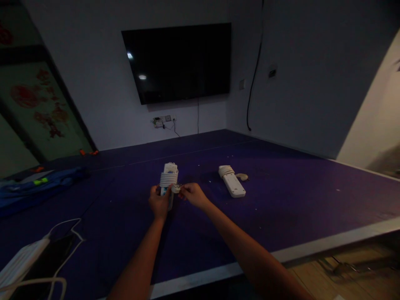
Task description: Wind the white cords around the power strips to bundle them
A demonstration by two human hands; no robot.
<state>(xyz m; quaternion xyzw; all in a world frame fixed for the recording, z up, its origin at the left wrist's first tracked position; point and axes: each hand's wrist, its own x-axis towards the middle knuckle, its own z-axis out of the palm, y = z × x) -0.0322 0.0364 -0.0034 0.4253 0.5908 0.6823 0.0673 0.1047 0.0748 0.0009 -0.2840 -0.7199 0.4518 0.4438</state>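
My left hand is closed around the lower part of a white power strip, held up over the purple tabletop. Its white cord is wound in several turns around the strip's middle. Close by on the right, my right hand pinches at the white plug at the cord's end. The plug sits between both hands, its prongs pointing up. A second white power strip lies on the table to the right, its cord wrapped around its far end and its plug resting beside it.
The purple table has a pale front edge. Blue cloth lies at the left. At the near left are a white box-like object, a dark flat device and a loose white cable. A television hangs on the wall.
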